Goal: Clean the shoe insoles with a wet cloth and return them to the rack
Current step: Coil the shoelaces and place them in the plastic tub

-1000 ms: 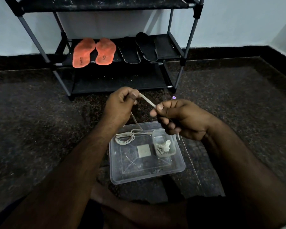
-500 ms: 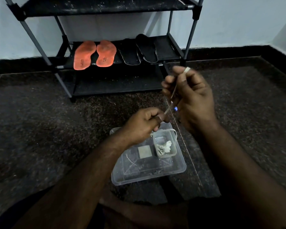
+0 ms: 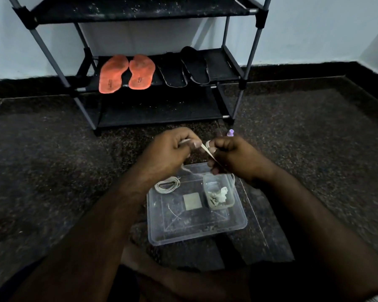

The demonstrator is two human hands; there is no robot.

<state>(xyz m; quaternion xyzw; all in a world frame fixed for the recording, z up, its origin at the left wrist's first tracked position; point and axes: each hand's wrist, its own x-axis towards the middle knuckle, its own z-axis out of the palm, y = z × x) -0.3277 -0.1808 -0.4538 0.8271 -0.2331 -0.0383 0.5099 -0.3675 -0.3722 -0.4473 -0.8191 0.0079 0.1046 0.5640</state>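
Head view: both hands (image 3: 205, 153) apparently pinch cord; orange insoles (image 3: 126, 73) well beyond.

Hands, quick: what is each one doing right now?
Left hand: pinches the pale lace.
Right hand: fingers curled round the same lace.

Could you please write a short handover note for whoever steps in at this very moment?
Left hand and right hand both pinch a pale lace above the clear tray.
The lace's loose end lies coiled in the tray, beside a small tub with a crumpled cloth.
Orange insoles and black insoles lie on the rack.
No insole in hand; wiping looks left to do.
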